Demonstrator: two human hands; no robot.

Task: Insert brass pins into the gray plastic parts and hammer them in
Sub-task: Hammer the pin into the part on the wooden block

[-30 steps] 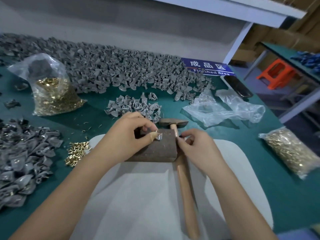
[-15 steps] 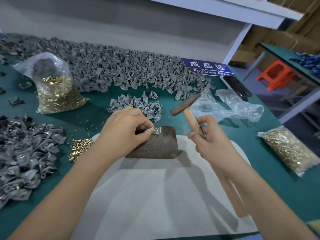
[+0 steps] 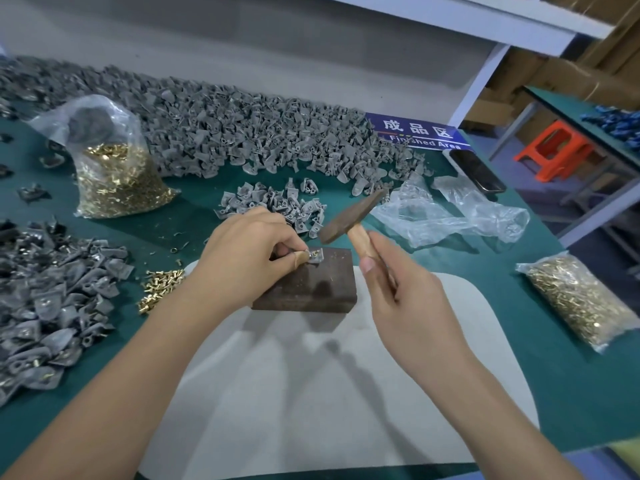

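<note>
My left hand (image 3: pixel 247 252) pinches a small gray plastic part (image 3: pixel 317 255) with a brass pin in it, held down on the far left corner of a dark metal block (image 3: pixel 311 285). My right hand (image 3: pixel 403 296) grips the wooden handle of a hammer (image 3: pixel 353 216), whose rusty head hangs tilted just above and to the right of the part. A small heap of loose brass pins (image 3: pixel 159 289) lies left of the block.
The block sits on a white mat (image 3: pixel 311 393) on the green table. Gray parts lie in a small pile (image 3: pixel 277 204), a long heap (image 3: pixel 225 133) at the back and a heap (image 3: pixel 45 299) at left. Bags of pins (image 3: pixel 114 174) (image 3: pixel 581 299), an empty bag (image 3: pixel 450 213) and a phone (image 3: pixel 478 171) lie around.
My right hand took up the hammer from beside the block and raised it; its head now hangs lower and closer to the part. My left hand keeps the part on the block.
</note>
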